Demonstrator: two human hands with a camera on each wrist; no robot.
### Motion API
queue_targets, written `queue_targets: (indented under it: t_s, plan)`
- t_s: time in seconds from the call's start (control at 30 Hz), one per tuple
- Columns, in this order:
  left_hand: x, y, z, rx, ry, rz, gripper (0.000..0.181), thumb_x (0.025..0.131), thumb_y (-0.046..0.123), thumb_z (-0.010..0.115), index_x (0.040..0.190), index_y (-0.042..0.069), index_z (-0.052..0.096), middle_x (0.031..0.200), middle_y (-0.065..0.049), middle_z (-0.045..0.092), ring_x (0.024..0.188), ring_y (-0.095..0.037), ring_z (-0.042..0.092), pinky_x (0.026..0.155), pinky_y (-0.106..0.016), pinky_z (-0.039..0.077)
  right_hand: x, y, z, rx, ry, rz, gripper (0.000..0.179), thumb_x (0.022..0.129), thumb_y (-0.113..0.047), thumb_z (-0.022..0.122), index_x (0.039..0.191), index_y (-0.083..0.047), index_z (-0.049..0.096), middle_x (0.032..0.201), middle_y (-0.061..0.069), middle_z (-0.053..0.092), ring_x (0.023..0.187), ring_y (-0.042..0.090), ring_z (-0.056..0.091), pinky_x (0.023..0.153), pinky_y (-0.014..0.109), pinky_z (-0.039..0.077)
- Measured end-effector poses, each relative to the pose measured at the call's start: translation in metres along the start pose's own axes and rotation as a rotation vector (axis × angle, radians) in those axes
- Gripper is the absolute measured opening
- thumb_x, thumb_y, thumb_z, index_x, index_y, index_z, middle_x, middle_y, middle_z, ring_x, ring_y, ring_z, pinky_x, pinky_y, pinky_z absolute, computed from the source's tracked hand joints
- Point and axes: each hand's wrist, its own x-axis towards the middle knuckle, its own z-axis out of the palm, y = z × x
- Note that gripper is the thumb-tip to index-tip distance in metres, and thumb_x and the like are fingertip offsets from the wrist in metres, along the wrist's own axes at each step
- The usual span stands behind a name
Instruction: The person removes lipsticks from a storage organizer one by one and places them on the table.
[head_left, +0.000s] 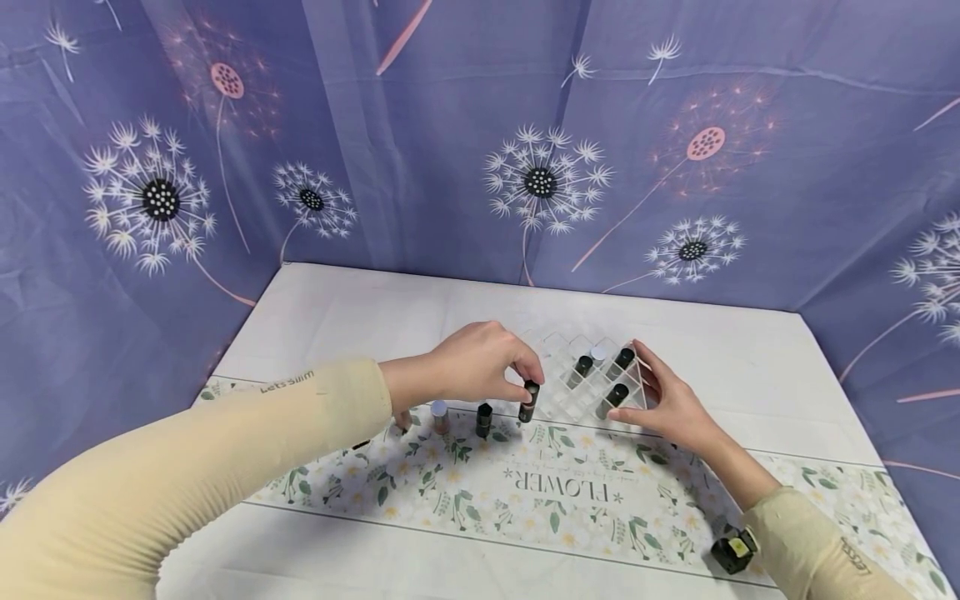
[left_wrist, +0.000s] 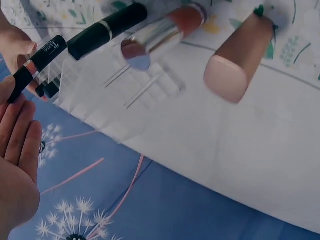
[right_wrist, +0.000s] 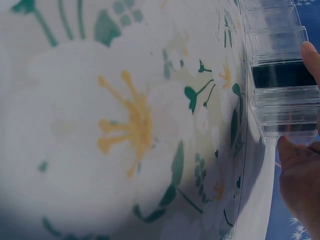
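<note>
With the left hand [head_left: 483, 365], pinching a slim, black, copper-banded cylindrical tube [head_left: 528, 407] by its upper end, probably for keeping its base free, beside the near left edge of a clear plastic lattice organizer [head_left: 557, 402]. With the right hand [head_left: 673, 410], gripping the organizer's right side between spread thumb and fingers, seemingly for steadying it.

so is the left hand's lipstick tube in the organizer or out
Out: the left hand pinches the lipstick tube beside the clear organizer.

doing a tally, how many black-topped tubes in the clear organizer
3: a black-topped tube near the middle, a farther one and a nearer one by the right hand, which may hide more.
</note>
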Motion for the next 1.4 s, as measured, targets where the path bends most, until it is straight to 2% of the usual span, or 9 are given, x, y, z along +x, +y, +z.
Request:
queue_targets:
  t_s: [0.17, 0.3, 0.57, 0.73, 0.9, 1.03, 1.4]
  plan:
    - [0.000, 0.000, 0.011, 0.009, -0.014, -0.001, 0.019, 0.092, 0.026, 0.088, 0.110, 0.023, 0.084, 0.108, 0.013, 0.081, 0.102, -0.004, 0.075, 0.099, -0.033, 0.058, 0.000, 0.000, 0.000, -0.004, 0.002, -0.002, 0.116, 0.091, -0.021, 0.089, 0.173, -0.011, 0.008, 0.178, 0.018, 0.013, 0.157, 0.053, 0.025, 0.115, 0.008, 0.034]
    - [-0.001, 0.001, 0.020, 0.018, -0.017, 0.004, 0.018, 0.091, 0.026, 0.088, 0.109, 0.023, 0.084, 0.106, 0.012, 0.081, 0.102, -0.006, 0.076, 0.096, -0.032, 0.059, 0.000, 0.000, 0.000, -0.002, 0.003, -0.008, 0.116, 0.091, -0.021, 0.089, 0.173, -0.011, 0.008, 0.178, 0.018, 0.013, 0.157, 0.053, 0.026, 0.112, 0.003, 0.033]
    - [-0.002, 0.000, 0.036, 0.033, -0.004, -0.008, 0.015, 0.092, 0.028, 0.088, 0.105, 0.024, 0.084, 0.104, 0.014, 0.081, 0.100, -0.007, 0.076, 0.092, -0.030, 0.060, 0.000, 0.002, -0.001, 0.000, 0.002, -0.005, 0.116, 0.091, -0.021, 0.089, 0.174, -0.013, 0.008, 0.178, 0.018, 0.013, 0.157, 0.052, 0.026, 0.114, 0.006, 0.034]
    - [-0.004, 0.001, 0.044, 0.052, 0.004, -0.015, 0.015, 0.091, 0.027, 0.088, 0.105, 0.024, 0.084, 0.105, 0.014, 0.081, 0.101, -0.009, 0.076, 0.090, -0.029, 0.061, 0.001, 0.002, 0.000, 0.006, 0.001, -0.008, 0.117, 0.091, -0.021, 0.089, 0.174, -0.013, 0.007, 0.178, 0.018, 0.013, 0.157, 0.052, 0.025, 0.111, 0.002, 0.032]
    - [-0.005, 0.001, 0.050, 0.099, 0.011, -0.020, 0.015, 0.092, 0.027, 0.088, 0.106, 0.024, 0.084, 0.106, 0.014, 0.081, 0.100, -0.010, 0.076, 0.087, -0.029, 0.061, 0.002, 0.003, 0.000, 0.008, 0.002, -0.009, 0.117, 0.091, -0.021, 0.089, 0.174, -0.016, 0.007, 0.178, 0.017, 0.012, 0.157, 0.052, 0.025, 0.106, -0.002, 0.030]
    - [-0.006, 0.001, 0.052, 0.136, 0.033, -0.026, 0.015, 0.091, 0.028, 0.089, 0.105, 0.024, 0.084, 0.105, 0.014, 0.081, 0.099, -0.009, 0.076, 0.085, -0.028, 0.061, 0.002, 0.002, 0.000, 0.007, 0.001, -0.010, 0.117, 0.091, -0.021, 0.089, 0.174, -0.014, 0.007, 0.178, 0.017, 0.012, 0.157, 0.052, 0.025, 0.105, -0.003, 0.029]
    - [-0.007, -0.001, 0.058, 0.140, 0.052, -0.023, 0.015, 0.090, 0.027, 0.090, 0.104, 0.024, 0.084, 0.103, 0.013, 0.081, 0.096, -0.009, 0.076, 0.083, -0.029, 0.062, 0.002, 0.003, 0.000, 0.003, 0.002, -0.011, 0.117, 0.091, -0.021, 0.089, 0.173, -0.010, 0.008, 0.178, 0.018, 0.012, 0.157, 0.053, 0.025, 0.107, -0.002, 0.030]
